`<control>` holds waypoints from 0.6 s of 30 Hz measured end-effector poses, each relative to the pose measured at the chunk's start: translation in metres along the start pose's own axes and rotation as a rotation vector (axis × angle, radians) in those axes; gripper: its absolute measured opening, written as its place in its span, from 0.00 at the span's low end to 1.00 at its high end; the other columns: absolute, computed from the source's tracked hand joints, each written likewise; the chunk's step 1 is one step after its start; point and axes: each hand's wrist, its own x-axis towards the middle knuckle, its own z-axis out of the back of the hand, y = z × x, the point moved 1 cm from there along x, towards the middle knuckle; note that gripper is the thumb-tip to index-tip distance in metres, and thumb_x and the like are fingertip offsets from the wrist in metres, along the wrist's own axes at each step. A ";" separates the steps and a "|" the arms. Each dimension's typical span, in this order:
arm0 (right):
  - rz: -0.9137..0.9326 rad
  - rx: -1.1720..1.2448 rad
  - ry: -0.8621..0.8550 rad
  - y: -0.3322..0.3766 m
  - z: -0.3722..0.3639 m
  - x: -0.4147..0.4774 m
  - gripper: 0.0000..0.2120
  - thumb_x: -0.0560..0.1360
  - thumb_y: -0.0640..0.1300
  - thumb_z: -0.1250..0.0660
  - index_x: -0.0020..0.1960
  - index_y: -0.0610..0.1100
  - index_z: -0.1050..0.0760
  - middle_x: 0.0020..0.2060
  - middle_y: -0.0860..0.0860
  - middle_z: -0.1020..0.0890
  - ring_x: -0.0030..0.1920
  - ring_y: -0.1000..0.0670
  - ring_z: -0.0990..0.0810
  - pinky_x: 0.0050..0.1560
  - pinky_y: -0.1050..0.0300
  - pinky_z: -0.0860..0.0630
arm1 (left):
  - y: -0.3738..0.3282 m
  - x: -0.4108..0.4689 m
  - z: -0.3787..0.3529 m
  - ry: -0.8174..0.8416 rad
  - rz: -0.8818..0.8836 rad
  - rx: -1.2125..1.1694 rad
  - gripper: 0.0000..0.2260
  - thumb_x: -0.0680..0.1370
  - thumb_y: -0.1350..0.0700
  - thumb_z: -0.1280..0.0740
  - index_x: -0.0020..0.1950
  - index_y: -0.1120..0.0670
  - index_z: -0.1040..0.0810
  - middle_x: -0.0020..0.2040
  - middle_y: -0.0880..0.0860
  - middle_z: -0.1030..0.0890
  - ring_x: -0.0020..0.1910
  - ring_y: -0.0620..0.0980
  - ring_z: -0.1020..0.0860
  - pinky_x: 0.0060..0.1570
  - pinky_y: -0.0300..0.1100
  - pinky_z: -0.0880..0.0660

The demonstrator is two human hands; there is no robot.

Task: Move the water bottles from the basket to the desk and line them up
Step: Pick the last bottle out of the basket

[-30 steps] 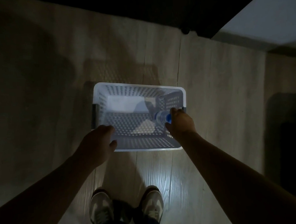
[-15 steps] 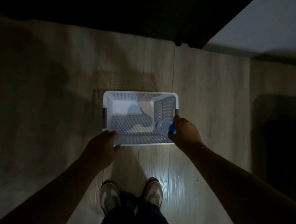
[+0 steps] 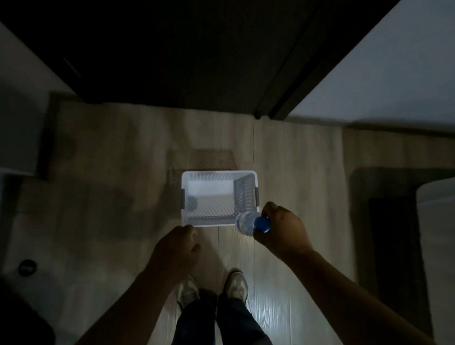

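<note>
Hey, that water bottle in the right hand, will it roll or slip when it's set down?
The water bottle looks round, so on its side it would probably roll. Its clear plastic seems smooth, perhaps slippery; the right hand grips it by the blue cap end. Fill level, hence weight, cannot be told.

I see a white basket (image 3: 208, 223) with rows of small holes, a clear water bottle (image 3: 244, 223) with a blue cap (image 3: 261, 224), a pale wood-grain floor (image 3: 286, 297), and dark trousers (image 3: 232, 331) over light shoes (image 3: 237, 284)
</note>
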 end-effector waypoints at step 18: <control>0.493 0.491 -0.434 0.134 0.252 -0.179 0.12 0.72 0.51 0.32 0.55 0.53 0.28 0.48 0.57 0.25 0.50 0.62 0.26 0.46 0.75 0.28 | -0.137 -0.199 0.170 -0.402 0.045 -0.319 0.09 0.77 0.55 0.34 0.57 0.53 0.24 0.54 0.48 0.21 0.51 0.45 0.23 0.47 0.33 0.27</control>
